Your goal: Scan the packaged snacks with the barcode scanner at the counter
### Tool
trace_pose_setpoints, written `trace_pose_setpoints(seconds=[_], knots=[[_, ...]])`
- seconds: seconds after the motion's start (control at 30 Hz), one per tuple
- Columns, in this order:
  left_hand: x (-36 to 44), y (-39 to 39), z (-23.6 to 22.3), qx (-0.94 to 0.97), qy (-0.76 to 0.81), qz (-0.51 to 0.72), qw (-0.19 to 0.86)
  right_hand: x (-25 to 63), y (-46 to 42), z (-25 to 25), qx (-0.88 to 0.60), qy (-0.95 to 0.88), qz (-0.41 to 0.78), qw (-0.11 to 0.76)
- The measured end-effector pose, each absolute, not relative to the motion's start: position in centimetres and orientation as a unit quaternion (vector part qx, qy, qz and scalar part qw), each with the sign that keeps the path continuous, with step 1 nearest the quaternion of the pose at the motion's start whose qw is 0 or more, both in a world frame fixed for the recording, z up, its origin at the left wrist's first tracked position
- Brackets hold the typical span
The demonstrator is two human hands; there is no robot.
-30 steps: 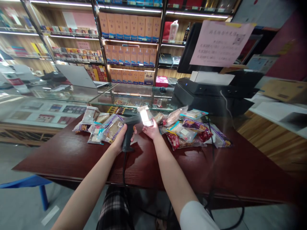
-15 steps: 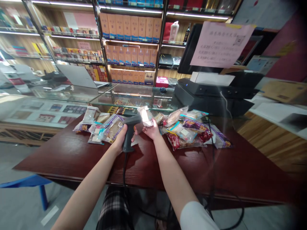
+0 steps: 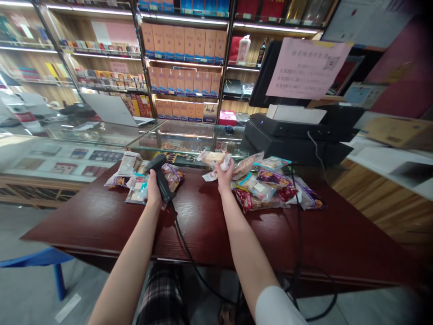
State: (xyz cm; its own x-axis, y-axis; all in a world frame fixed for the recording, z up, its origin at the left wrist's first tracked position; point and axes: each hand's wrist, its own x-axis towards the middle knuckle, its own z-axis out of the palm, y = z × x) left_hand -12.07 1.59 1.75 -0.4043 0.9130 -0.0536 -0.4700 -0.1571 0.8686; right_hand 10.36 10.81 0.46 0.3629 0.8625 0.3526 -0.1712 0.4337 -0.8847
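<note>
My left hand [image 3: 154,190] is wrapped around the grip of a black barcode scanner [image 3: 163,181], held above the left group of packets, its cable trailing down over the table edge. My right hand [image 3: 224,176] pinches a wrapped bread-like snack pack [image 3: 213,157] by its crinkled right end, above the back of the table. Under the scanner lie a clear packet with a blue label [image 3: 138,188], a white-wrapped packet [image 3: 130,163] and a purple-edged packet [image 3: 173,176]. Right of my right hand is a heap of packets, among them a red one [image 3: 245,198] and a purple one [image 3: 274,177].
The dark red table [image 3: 203,234] meets a glass display counter [image 3: 189,131] behind. At the back right stand a black till [image 3: 284,140] and a monitor with a pink notice [image 3: 301,67]. A black cable [image 3: 299,225] hangs over the right side. A blue stool [image 3: 37,258] is at lower left.
My left hand has moved the scanner left, away from my right hand and over the left packets. The pack in my right hand has tipped from upright to nearly level and shifted slightly right.
</note>
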Motion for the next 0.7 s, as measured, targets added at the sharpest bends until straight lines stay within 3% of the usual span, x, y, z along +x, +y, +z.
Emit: trace_pose_setpoints(seconds=[0.13, 0.23, 0.37, 0.7], knots=[[-12.4, 1.6, 2.0, 0.251, 0.44, 0.736, 0.448, 13.6, 9.5, 2.4, -0.53, -0.552, 0.05, 0.642], [-11.9, 1.7, 1.8, 0.265, 0.456, 0.733, 0.431, 15.2, 8.8, 2.4, -0.614, -0.583, -0.067, 0.528], [-11.5, 1.8, 1.4, 0.283, 0.456, 0.737, 0.411, 14.7, 8.6, 2.0, -0.665, -0.608, -0.084, 0.426], [-12.6, 1.8, 2.0, 0.211, 0.457, 0.725, 0.47, 8.1, 7.6, -0.2, -0.527, -0.777, 0.044, 0.342]])
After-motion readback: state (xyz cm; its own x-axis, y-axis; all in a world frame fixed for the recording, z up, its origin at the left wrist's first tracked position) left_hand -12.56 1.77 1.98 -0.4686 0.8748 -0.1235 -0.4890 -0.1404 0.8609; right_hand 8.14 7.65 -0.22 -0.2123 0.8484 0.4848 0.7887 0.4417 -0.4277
